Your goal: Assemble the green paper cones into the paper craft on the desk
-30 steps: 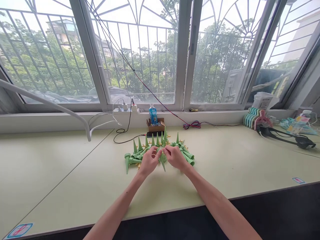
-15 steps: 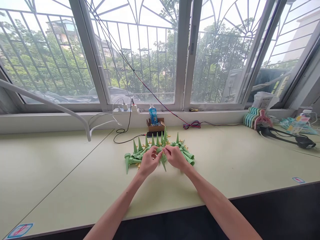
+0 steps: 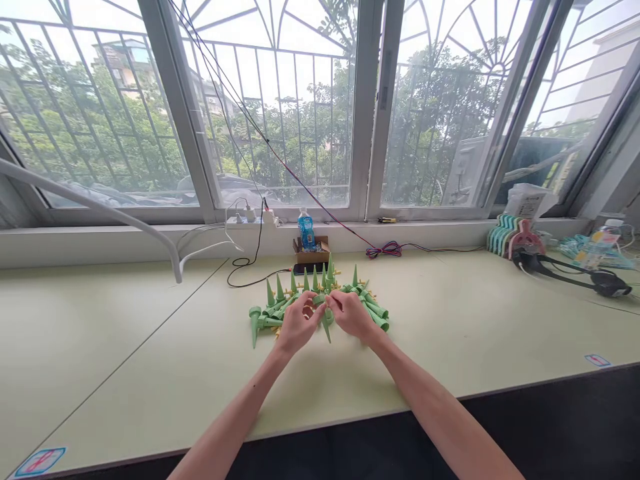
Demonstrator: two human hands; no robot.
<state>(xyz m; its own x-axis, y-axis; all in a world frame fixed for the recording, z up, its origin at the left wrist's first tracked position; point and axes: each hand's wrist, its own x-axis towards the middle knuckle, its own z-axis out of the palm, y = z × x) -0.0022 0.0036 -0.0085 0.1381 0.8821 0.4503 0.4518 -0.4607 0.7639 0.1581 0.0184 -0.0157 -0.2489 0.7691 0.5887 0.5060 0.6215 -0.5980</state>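
Close to the table's middle, my left hand (image 3: 299, 325) is closed around the upper part of a green plastic plant watering spike (image 3: 327, 329), whose point aims down toward me. The fingertips of my right hand (image 3: 353, 315) pinch the same piece from the other side; a small pale yellow bit shows there, mostly covered. Behind my hands stands a row of green spikes (image 3: 293, 281) with small yellow valves. More spikes lie loose to the right (image 3: 376, 309), and one with a cap (image 3: 254, 327) rests at the far left.
A blue-labelled bottle (image 3: 306, 230) stands in a small cardboard box (image 3: 313, 256), a phone (image 3: 310, 269) in front. Coiled cable (image 3: 384, 249) lies near the sill. At right are clips (image 3: 523, 237) and a black headset strap (image 3: 570, 265). A white curved bar (image 3: 150, 230) reaches in from the left.
The held spike's tip has shifted very slightly left. Both hands stay in almost the same place, and the other spikes have not moved.
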